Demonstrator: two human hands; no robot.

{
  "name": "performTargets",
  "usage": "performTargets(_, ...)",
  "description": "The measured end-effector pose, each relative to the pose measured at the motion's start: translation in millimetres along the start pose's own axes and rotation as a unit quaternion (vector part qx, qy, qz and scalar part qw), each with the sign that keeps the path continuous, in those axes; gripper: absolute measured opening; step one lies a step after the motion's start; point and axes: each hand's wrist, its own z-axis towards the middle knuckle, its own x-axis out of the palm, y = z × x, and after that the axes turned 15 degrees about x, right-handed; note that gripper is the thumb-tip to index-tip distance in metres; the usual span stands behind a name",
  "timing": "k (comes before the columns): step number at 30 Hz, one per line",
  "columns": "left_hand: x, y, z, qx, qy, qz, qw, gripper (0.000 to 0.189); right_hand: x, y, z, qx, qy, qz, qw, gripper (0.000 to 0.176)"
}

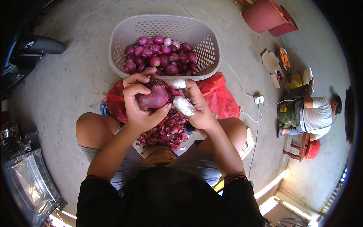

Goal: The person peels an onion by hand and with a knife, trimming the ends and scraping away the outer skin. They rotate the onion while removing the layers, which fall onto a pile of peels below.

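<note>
I can see the left hand point(140, 109) curled snugly around a big, round, shiny purple onion point(154, 97). The onion is held up in the air, above the gap between the bare knees point(96, 130). The fingers go on its far side and the thumb on its near side, I think so it won't slip. The right hand point(201, 110) is at the onion's other end, thumb and finger a little apart. I can't tell if they pinch the dark red skin there. Both wear a silvery, crinkly wrap point(183, 106), maybe to keep them safe. Below is a loose heap of thin purple-red onion skins point(170, 132), perhaps because bits drop straight down. A wide grey plastic basket with holes point(162, 28) sits just ahead, handy to reach, holding many round purple onions point(164, 60).
</note>
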Motion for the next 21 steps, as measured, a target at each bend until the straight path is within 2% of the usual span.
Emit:
performTargets(5,-1,1,0,0.015,0.027,0.008,1.0,0.056,-5,-5,2,-0.041,-0.011,-0.044,0.998,0.037)
performTargets(13,3,1,-4,0.03,-0.02,-0.031,0.999,0.057,-3,-5,3,0.028,-0.073,0.042,0.996,0.029)
performTargets(17,1,-3,-4,-0.039,-0.065,-0.088,0.993,0.054,-10,1,-1,0.053,-0.042,0.065,0.996,0.03)
performTargets(21,-1,-2,-4,-0.119,-0.128,-0.163,0.971,0.052,-11,0,-3,0.029,-0.009,0.108,0.994,0.039)
